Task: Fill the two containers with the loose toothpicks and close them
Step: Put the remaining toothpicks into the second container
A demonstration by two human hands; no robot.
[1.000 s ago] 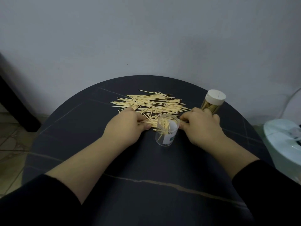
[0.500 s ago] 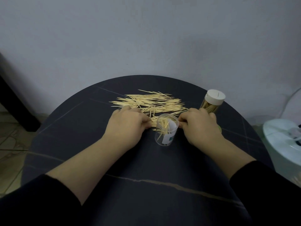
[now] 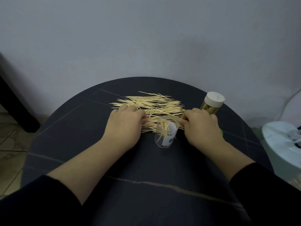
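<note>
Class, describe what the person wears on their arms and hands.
The left sleeve and right sleeve are black and stop near the elbows, leaving the forearms bare. The left hand and right hand wear nothing: no gloves, rings or watch show.

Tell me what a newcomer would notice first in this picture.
A pale heap of loose toothpicks fans across the far part of the dark round table. The left hand and right hand grip a bundle of them just behind an open clear container holding a few picks. A white-capped container stands behind the right hand.
</note>
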